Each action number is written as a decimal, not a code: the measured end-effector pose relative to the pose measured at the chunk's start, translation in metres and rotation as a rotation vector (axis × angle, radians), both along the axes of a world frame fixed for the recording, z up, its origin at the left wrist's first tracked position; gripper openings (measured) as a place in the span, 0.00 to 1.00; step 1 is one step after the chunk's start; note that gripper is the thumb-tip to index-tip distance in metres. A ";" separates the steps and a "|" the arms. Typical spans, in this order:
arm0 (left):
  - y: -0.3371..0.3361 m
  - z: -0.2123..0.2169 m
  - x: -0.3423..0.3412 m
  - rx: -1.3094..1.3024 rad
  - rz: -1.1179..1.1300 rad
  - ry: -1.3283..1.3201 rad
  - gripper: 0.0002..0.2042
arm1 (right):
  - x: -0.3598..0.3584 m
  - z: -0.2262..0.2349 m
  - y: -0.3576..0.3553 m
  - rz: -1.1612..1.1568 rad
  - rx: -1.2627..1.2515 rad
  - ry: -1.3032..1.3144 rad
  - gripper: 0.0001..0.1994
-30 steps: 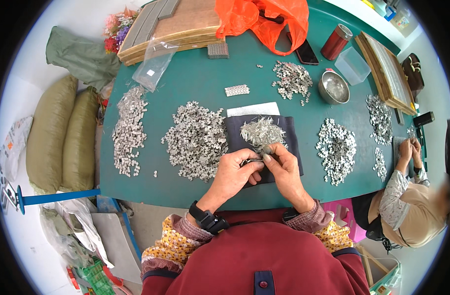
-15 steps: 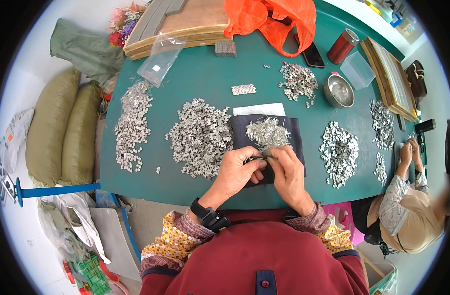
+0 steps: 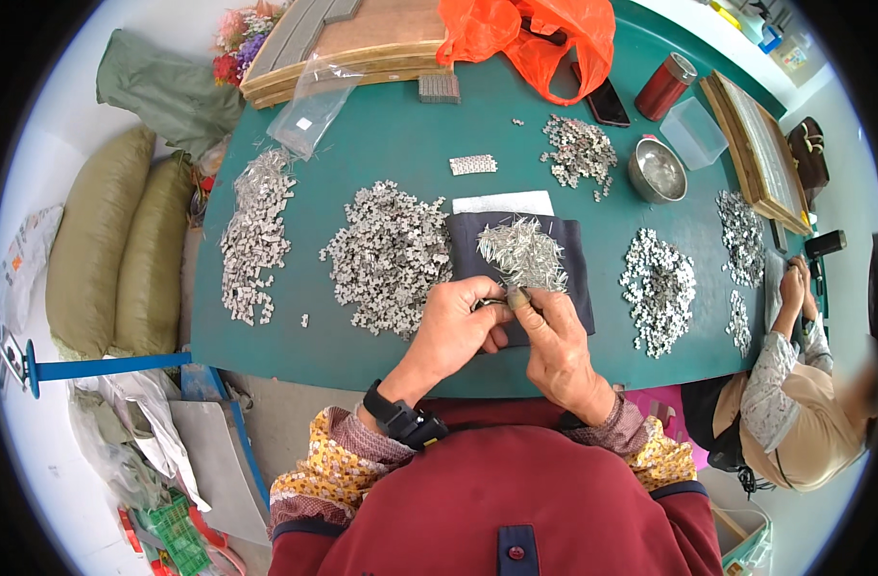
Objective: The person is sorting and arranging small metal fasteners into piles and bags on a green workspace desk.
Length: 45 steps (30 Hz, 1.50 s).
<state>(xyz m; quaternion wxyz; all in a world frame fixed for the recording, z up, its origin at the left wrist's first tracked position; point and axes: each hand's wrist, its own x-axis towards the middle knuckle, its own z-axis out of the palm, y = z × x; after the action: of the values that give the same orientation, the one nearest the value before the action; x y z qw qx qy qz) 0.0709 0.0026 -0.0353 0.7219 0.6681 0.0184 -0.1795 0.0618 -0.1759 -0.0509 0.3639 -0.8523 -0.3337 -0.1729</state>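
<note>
My left hand (image 3: 456, 322) is closed, its thumb and fingers pinching a small dark piece that the fingers mostly hide. Against it, the thumb and forefinger of my right hand (image 3: 560, 348) are pressed together; whatever they grip is too small to make out. Both hands meet over the near part of a dark cloth (image 3: 466, 257). Just beyond the fingertips, a heap of thin silvery pins (image 3: 523, 250) lies on that cloth. Left of it spreads a large pile of small grey metal links (image 3: 386, 254). A short strip of joined links (image 3: 473, 165) lies farther back.
More small metal parts lie in piles at the left (image 3: 254, 245) and right (image 3: 658, 293). Toward the back are a metal bowl (image 3: 659, 171), a clear plastic box (image 3: 694, 134), a red flask (image 3: 665, 86), a phone (image 3: 607, 103) and an orange bag (image 3: 516, 38). A co-worker (image 3: 794, 403) sits at right.
The view has shifted slightly. My right hand has turned a little, with its thumb now showing on top at the pinch. My left hand keeps its grip.
</note>
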 end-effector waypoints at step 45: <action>0.032 -0.027 -0.013 -0.067 0.087 0.061 0.05 | 0.031 0.000 0.002 0.060 -0.052 0.285 0.11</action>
<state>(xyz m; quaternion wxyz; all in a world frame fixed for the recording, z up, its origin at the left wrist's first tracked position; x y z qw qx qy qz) 0.0583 0.0342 -0.0625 0.7501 0.6363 0.0634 -0.1689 0.0926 -0.1744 -0.0513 0.3903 -0.8670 -0.3084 -0.0306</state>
